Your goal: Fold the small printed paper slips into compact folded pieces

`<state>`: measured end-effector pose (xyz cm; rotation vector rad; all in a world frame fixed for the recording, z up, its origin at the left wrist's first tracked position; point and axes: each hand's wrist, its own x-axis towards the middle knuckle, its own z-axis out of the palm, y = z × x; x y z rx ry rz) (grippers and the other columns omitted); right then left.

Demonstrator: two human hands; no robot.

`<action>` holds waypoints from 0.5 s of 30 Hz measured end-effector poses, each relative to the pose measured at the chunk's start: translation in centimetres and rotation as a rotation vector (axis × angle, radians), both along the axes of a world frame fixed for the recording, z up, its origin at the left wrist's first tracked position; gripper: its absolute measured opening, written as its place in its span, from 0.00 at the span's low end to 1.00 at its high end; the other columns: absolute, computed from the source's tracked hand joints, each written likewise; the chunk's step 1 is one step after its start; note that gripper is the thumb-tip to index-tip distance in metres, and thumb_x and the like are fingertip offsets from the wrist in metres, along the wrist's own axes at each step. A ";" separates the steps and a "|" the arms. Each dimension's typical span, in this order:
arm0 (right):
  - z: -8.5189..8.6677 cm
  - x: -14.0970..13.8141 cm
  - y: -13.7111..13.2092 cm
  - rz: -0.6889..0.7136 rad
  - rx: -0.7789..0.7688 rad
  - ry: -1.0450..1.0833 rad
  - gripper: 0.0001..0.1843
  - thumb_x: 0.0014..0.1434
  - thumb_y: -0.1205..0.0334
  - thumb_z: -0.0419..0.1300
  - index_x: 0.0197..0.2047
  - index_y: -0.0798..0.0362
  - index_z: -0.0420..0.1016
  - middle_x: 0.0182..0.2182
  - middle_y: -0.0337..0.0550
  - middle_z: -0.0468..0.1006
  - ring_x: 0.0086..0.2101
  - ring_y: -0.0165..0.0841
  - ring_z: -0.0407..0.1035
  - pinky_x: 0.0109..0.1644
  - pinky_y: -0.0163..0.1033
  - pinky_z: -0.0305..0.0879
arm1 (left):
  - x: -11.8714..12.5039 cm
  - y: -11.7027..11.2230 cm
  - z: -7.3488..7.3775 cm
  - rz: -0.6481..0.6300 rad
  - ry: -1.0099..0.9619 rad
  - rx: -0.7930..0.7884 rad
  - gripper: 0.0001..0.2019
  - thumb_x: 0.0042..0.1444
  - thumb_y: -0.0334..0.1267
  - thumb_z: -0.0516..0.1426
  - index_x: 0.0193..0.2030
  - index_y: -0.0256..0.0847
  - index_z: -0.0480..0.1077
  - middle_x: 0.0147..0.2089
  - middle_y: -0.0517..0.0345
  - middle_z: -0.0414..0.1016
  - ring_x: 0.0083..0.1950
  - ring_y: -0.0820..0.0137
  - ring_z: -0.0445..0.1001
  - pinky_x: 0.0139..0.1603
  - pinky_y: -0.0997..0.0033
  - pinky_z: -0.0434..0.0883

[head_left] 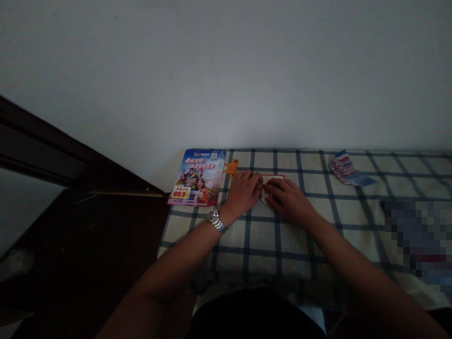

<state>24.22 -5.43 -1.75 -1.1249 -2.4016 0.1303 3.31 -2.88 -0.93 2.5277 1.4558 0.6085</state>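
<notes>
A small piece of paper (pixel 278 177), white with a red edge, lies on the checked cloth, largely covered by my hands. My left hand (pixel 244 192), with a metal watch at its wrist, presses on the paper's left side with fingers bent and held together. From the other side my right hand (pixel 291 201) grips the paper, its thumb and fingertips meeting near the left fingertips. Exactly how the paper is folded there is hidden. Just left of my left hand sits a stack of colourful printed flyers (pixel 196 179), with an orange cartoon figure (pixel 231 167) beside it.
A fanned bundle of folded papers (pixel 348 169) lies farther right on the checked cloth (pixel 310 165). A pixelated dark patch (pixel 416 235) covers something at the right edge. A plain wall (pixel 247 75) rises behind. Dark floor (pixel 88 245) lies to the left.
</notes>
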 end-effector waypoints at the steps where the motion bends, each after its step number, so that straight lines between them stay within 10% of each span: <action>1: -0.1 0.0 0.0 -0.006 -0.002 -0.001 0.20 0.70 0.58 0.60 0.63 0.49 0.75 0.56 0.54 0.76 0.54 0.50 0.71 0.59 0.60 0.73 | -0.1 0.0 0.1 -0.008 -0.005 0.003 0.08 0.71 0.38 0.53 0.53 0.45 0.70 0.51 0.51 0.71 0.54 0.57 0.69 0.58 0.53 0.68; 8: -0.5 0.3 0.2 -0.009 -0.003 0.008 0.19 0.70 0.61 0.58 0.62 0.51 0.75 0.57 0.54 0.75 0.53 0.49 0.70 0.60 0.58 0.72 | -2.6 -2.2 2.0 -0.279 0.065 0.088 0.13 0.70 0.31 0.53 0.59 0.43 0.71 0.61 0.50 0.72 0.64 0.58 0.68 0.69 0.52 0.67; 15: -0.7 0.3 0.4 0.008 0.008 0.028 0.18 0.72 0.63 0.56 0.61 0.54 0.76 0.56 0.55 0.75 0.53 0.47 0.70 0.61 0.57 0.72 | -5.0 -4.6 0.6 -0.428 0.152 0.084 0.23 0.67 0.31 0.57 0.68 0.43 0.66 0.71 0.51 0.67 0.73 0.57 0.64 0.76 0.49 0.63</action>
